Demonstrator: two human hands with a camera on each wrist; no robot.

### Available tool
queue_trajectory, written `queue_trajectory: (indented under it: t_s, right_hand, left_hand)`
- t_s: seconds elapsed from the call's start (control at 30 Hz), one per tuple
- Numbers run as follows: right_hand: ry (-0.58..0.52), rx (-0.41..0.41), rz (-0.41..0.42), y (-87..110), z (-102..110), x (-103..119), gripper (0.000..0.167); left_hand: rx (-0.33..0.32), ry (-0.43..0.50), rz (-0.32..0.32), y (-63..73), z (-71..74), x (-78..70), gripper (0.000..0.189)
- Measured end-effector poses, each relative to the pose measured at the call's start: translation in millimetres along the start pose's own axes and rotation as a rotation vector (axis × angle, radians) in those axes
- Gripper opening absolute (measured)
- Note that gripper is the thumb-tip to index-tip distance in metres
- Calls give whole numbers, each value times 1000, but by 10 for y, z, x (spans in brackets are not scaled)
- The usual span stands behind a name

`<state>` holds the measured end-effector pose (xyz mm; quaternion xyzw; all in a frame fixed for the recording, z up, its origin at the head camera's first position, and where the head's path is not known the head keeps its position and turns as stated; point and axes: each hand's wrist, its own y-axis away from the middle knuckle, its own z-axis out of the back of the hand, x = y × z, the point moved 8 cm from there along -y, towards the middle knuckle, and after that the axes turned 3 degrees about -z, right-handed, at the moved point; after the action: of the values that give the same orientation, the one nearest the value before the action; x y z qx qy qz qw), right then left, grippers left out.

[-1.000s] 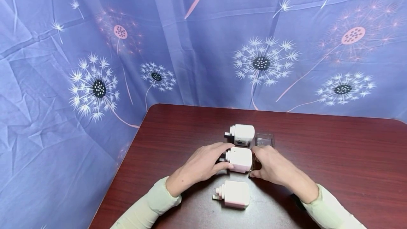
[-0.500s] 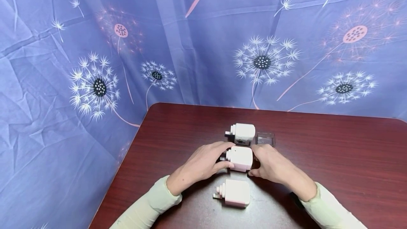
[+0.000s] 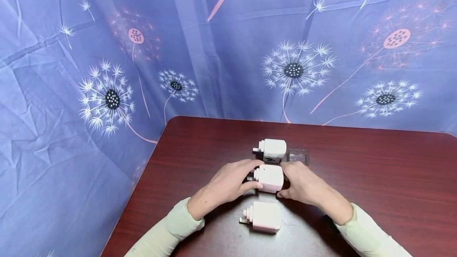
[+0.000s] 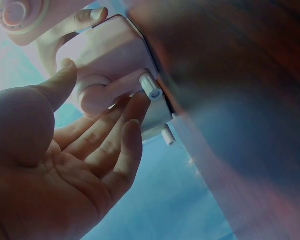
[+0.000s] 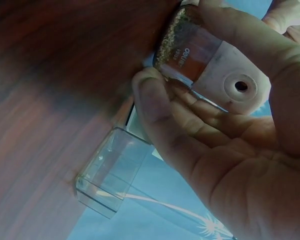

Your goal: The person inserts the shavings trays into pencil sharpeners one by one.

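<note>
A pale pink-and-white hand-crank pencil sharpener (image 3: 270, 177) stands between both hands on the table. My left hand (image 3: 228, 181) grips its crank end, thumb on one side and fingers on the other. The crank handle (image 4: 151, 87) points out past those fingers in the left wrist view. At the opposite end, my right hand (image 3: 305, 183) pinches the clear shavings drawer (image 5: 190, 45), thumb and finger at its two sides. Shavings show inside that drawer, which sits against the sharpener body beside the pencil hole (image 5: 241, 86).
Behind stands a white sharpener (image 3: 274, 150), with a loose clear drawer (image 3: 298, 157) lying to its right. Closer to me is another pinkish sharpener (image 3: 265, 217). A dark object (image 3: 331, 224) is partly hidden by the right sleeve. The dark red table (image 3: 375, 169) meets a blue dandelion-print cloth (image 3: 242, 70).
My right hand has shifted slightly left, closer against the sharpener, and the drawer edge seen by the thumb earlier is now covered. My left hand has stayed put.
</note>
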<state>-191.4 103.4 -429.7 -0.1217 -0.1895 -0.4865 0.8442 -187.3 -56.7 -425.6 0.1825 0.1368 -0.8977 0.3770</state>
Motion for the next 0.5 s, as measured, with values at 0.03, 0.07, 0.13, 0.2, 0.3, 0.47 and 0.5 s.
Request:
queue_trajectory:
  t_s: [0.03, 0.07, 0.13, 0.2, 0.3, 0.47, 0.5]
  right_hand:
    - [-1, 0, 0, -2, -2, 1, 46]
    - [-3, 0, -1, -5, -5, -1, 46]
    - [-8, 0, -5, -10, -9, -3, 46]
    - [-6, -1, -5, -15, -11, -3, 47]
    - [0, -1, -3, -24, -16, 1, 47]
    - [-5, 10, -3, -42, -28, 14, 49]
    - [-6, 14, -6, -44, -30, 15, 50]
  left_hand:
    - [-1, -1, -1, -1, -2, -1, 63]
    - [-1, -2, -3, -2, -3, -2, 62]
    - [-2, -5, -5, -4, -3, -4, 62]
    - [-1, -6, -5, -6, -3, -5, 63]
    - [0, -4, -5, -6, -4, -2, 63]
    - [-1, 2, -5, -4, -5, -2, 62]
    - [-1, 3, -6, -4, -6, -3, 62]
